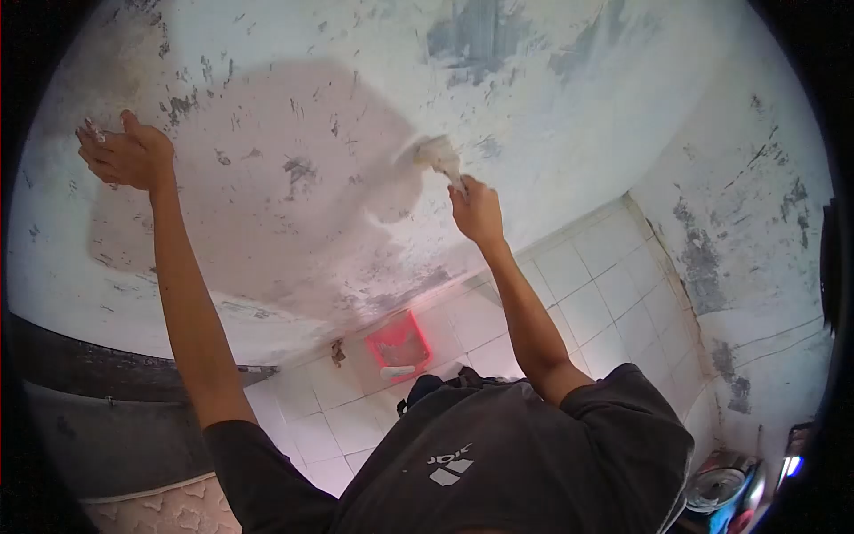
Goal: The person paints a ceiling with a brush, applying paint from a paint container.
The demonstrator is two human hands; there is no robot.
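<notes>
The right hand (478, 210) grips a paintbrush (438, 157) against a blotchy wall (551, 133), the left hand (132, 153) loosely spread nearby, while overloaded bristles could send drips onto the floor tiles (584, 311).

Behind the left hand (124, 156) and right hand (478, 212) stands a pale wall (569, 116), dark-flecked and patched grey. Right of the latter, a second, stained wall (756, 205) meets it at a corner. White floor tiles (583, 307) lie below the hands; below the left hand are a dark panel (116, 445) and a quilted tan surface (160, 509).
</notes>
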